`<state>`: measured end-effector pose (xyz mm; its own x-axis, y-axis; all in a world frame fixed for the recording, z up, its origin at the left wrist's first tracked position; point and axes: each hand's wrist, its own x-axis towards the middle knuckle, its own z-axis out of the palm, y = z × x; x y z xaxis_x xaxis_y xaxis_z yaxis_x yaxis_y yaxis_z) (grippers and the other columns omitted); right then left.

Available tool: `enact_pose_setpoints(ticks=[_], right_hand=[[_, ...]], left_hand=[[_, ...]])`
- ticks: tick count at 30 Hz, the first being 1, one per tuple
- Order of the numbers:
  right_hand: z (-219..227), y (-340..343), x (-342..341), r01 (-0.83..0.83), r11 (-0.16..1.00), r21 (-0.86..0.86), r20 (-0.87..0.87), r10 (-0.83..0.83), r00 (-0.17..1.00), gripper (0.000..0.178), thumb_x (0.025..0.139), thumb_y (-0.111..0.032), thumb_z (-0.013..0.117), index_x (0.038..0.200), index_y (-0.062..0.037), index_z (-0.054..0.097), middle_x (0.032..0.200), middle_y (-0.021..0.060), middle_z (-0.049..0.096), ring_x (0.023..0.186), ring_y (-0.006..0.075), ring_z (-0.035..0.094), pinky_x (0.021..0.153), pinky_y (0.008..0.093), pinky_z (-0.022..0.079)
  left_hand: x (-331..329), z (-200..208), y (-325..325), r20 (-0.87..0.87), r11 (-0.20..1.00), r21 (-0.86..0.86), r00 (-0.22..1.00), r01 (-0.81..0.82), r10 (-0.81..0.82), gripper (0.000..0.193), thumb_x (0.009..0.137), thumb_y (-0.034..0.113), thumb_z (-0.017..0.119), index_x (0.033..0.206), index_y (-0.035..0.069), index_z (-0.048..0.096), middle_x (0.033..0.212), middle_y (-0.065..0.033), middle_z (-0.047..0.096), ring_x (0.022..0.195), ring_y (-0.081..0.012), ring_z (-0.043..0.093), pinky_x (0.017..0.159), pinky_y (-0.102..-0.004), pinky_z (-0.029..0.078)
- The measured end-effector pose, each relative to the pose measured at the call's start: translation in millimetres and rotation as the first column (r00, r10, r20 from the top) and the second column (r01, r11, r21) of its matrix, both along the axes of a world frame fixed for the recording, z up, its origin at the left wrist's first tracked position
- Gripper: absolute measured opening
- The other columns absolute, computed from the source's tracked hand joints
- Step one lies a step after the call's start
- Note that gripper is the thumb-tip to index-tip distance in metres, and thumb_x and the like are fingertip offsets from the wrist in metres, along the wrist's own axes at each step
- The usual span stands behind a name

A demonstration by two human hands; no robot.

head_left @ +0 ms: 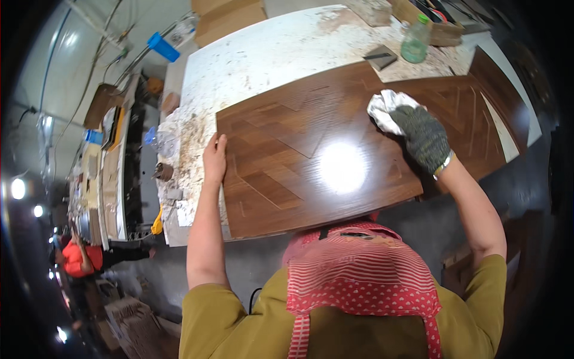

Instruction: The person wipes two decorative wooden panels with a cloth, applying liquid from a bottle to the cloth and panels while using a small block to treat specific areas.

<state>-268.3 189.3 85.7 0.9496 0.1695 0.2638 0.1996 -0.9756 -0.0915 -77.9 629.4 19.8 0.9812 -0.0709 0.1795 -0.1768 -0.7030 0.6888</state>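
A dark brown wooden panel [287, 161] with a chevron pattern lies across the worktable in front of me, a bright glare on its glossy face. Bare, my left hand [215, 158] grips the panel's left edge, its thumb by the rim. Wearing a dark grey knit glove, my right hand [423, 137] is closed on a crumpled white cloth [385, 110] over the panel's right end. A second chevron panel [460, 113] extends to the right, partly under the first one. Farther right, another brown piece [505, 99] stands out at an angle.
The white tabletop [239, 66] is stained and scuffed. At the far right are a green-capped bottle [415, 40], a small dark block [380, 57] and a box of tools [439, 24]. A blue cup [163, 47] is at the far left. A person in red [82, 257] is away to the left.
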Motion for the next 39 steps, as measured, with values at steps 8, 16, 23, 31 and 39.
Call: enact_pose_setpoints(ticks=[8,16,23,31,39], right_hand=[[-14.8,-1.3,23.3,-0.035,0.999,0.01,0.115,0.033,0.993,0.036,0.077,-0.003,0.05,0.112,-0.0097,0.059,0.116,0.0146,0.058,0.109,0.0306,0.054,0.095,0.0402,0.041],[25.4,-85.5,37.3,0.252,0.784,0.568,-0.131,-0.216,0.968,0.04,0.08,-0.012,0.062,0.118,0.0,0.055,0.107,0.0108,0.062,0.096,0.0173,0.057,0.087,0.0307,0.045],[27.1,-38.8,15.7,-0.043,0.882,0.469,0.009,0.044,0.999,0.039,0.075,-0.011,0.061,0.113,-0.0043,0.06,0.108,0.0161,0.062,0.1,0.0309,0.058,0.089,0.038,0.044],[50.1,-60.9,14.1,0.594,0.411,0.692,-0.72,0.332,0.609,0.04,0.079,-0.018,0.064,0.116,-0.0023,0.058,0.115,0.0106,0.061,0.101,0.0152,0.058,0.087,0.0292,0.045],[31.3,-28.8,-21.9,0.41,-0.453,0.791,-0.296,0.303,0.906,0.058,0.083,-0.017,0.063,0.133,0.0036,0.039,0.128,0.0155,0.052,0.114,0.0233,0.054,0.098,0.0346,0.043]], left_hand=[[-8.1,5.3,-0.1,-0.03,0.995,-0.078,0.998,-0.06,0.058,0.053,0.091,0.036,0.053,0.125,-0.005,0.049,0.111,-0.0259,0.059,0.103,-0.0335,0.059,0.091,-0.0356,0.043],[-75.7,73.7,-120.6,0.364,0.909,0.284,0.843,0.304,-0.396,0.037,0.08,0.018,0.062,0.112,0.0,0.056,0.109,-0.0196,0.058,0.107,-0.0341,0.052,0.092,-0.0419,0.042],[-165.1,38.5,-197.2,0.081,0.544,0.419,0.567,0.727,-0.82,0.069,0.078,0.048,0.062,0.129,0.004,0.045,0.137,-0.0134,0.04,0.127,-0.0297,0.036,0.104,-0.046,0.029],[-163.5,42.3,-196.2,-0.032,0.578,0.347,0.625,0.739,-0.78,0.063,0.079,0.044,0.063,0.128,0.008,0.047,0.139,-0.0085,0.039,0.131,-0.0275,0.031,0.106,-0.048,0.024],[-135.2,59.1,-212.5,-0.098,0.659,-0.394,0.684,0.64,-0.723,0.034,0.09,0.012,0.054,0.122,0.004,0.05,0.127,-0.0143,0.05,0.109,-0.0252,0.054,0.086,-0.0295,0.045]])
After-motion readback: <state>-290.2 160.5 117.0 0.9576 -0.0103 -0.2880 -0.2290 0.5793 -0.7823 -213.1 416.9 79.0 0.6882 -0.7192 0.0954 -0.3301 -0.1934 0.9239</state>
